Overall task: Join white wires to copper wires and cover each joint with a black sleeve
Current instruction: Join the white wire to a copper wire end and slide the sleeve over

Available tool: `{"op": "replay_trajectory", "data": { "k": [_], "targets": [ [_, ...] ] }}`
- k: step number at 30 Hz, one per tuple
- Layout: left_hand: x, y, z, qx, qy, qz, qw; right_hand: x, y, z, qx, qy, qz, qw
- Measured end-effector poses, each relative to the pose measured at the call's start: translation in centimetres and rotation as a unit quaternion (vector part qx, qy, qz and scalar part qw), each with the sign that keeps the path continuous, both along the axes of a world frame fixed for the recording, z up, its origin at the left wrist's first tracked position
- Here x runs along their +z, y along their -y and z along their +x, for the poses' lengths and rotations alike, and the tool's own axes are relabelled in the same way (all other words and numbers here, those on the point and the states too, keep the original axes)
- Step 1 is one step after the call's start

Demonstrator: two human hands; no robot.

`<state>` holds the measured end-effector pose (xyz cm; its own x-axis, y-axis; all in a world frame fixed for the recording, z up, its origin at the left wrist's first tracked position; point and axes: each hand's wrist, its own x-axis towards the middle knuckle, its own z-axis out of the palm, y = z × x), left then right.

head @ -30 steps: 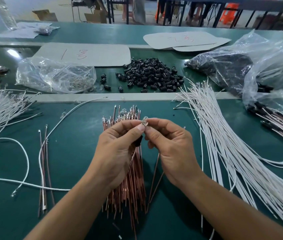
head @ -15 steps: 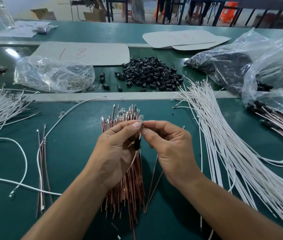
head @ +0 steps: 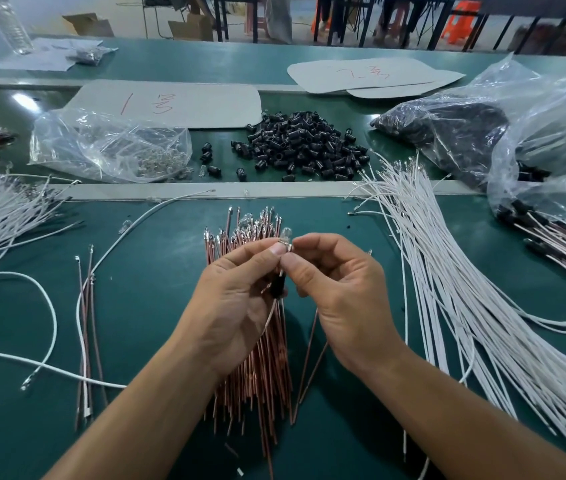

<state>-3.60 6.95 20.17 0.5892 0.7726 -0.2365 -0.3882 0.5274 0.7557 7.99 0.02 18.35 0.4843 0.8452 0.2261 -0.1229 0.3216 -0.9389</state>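
Observation:
My left hand [head: 236,299] and my right hand [head: 340,289] meet above a pile of copper wires [head: 253,368] on the green table. Between both thumbs and forefingers I pinch a small clear bulb [head: 286,234] at the top of a wire joint. A black sleeve [head: 278,287] sits on the wires just below my fingertips, and the joined wires hang down behind my left palm. A heap of loose black sleeves [head: 302,147] lies at the back centre. A fan of white wires [head: 465,289] spreads on the right.
A clear bag of small bulbs [head: 108,147] lies back left. Plastic bags with dark parts [head: 482,126] and finished sleeved wires [head: 558,237] are at the right. More white wires [head: 0,209] lie far left, and loose wires [head: 84,323] lie left of my hands.
My hands have stayed together over the copper pile, working the joint with small finger shifts. The clear bulb now shows more above my fingertips.

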Motion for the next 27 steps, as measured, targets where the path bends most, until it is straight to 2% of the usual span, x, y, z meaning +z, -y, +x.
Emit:
{"op": "replay_trajectory", "data": {
  "k": [6, 27],
  "targets": [
    [0.31, 0.06, -0.07, -0.001, 0.028, -0.023, 0.999, -0.08, -0.31, 0.04, 0.002, -0.044, -0.001, 0.999],
    [0.16, 0.28, 0.15, 0.017, 0.02, -0.033, 0.999, -0.59, -0.31, 0.01, -0.015, 0.031, -0.002, 0.999]
  ]
}}
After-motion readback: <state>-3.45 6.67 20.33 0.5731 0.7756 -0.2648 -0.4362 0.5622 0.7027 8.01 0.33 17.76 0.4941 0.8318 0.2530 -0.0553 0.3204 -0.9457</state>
